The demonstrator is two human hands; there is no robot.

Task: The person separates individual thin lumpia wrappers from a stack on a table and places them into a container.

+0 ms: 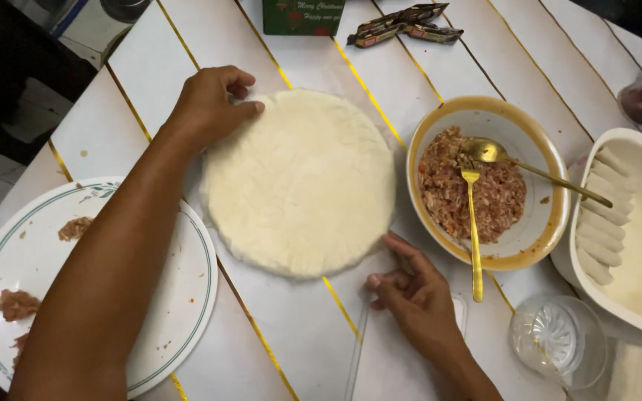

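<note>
Frame centre: wrapper stack (299, 182); left hand (213, 104) flat on upper-left edge, ungripped; right hand (414, 293) loose at lower-right edge; bowl (551, 156) right.

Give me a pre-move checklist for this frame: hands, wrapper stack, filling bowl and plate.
1. Left hand on the round wrapper stack: ok, fingers rest on its upper left edge.
2. Right hand at the stack: ok, fingertips touch the lower right edge, nothing gripped.
3. Stack flat on the table: ok, whether one sheet is loose: cannot tell.
4. Bowl of minced filling within reach: ok, gold spoon and fork lie in it.
5. Plate free for work: not ok, bits of filling on it and the left forearm crosses it.
6. Tray of finished rolls: ok, rolls lined along its left side.
</note>
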